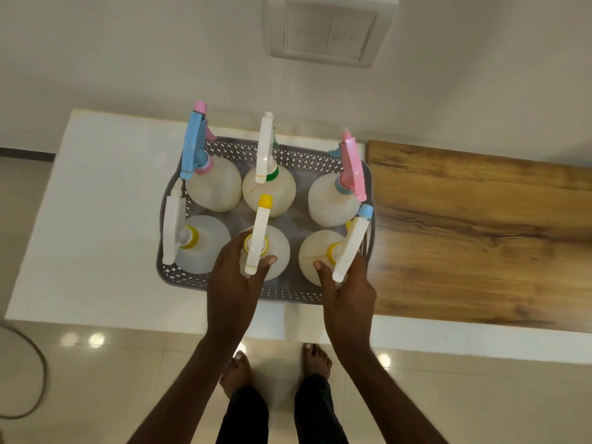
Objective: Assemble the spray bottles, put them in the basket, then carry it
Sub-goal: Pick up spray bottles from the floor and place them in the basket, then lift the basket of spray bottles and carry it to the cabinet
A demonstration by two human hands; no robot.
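Note:
A grey perforated basket (288,296) stands on a white table (96,219) and holds several assembled spray bottles in two rows. The back row has a blue-headed bottle (217,184), a white-headed one with a green collar (272,190) and a pink-headed one (330,203). In the front row, a white-headed bottle (208,241) stands untouched at the left. My left hand (230,283) wraps around the front middle bottle (278,251), whose nozzle is yellow. My right hand (349,299) grips the front right bottle (315,248), which has a blue nozzle.
A wooden surface (480,235) adjoins the white table on the right. A switch panel (330,30) is on the wall behind. My bare feet (237,370) stand on a glossy tiled floor, and a dark cable (38,363) curves at the left.

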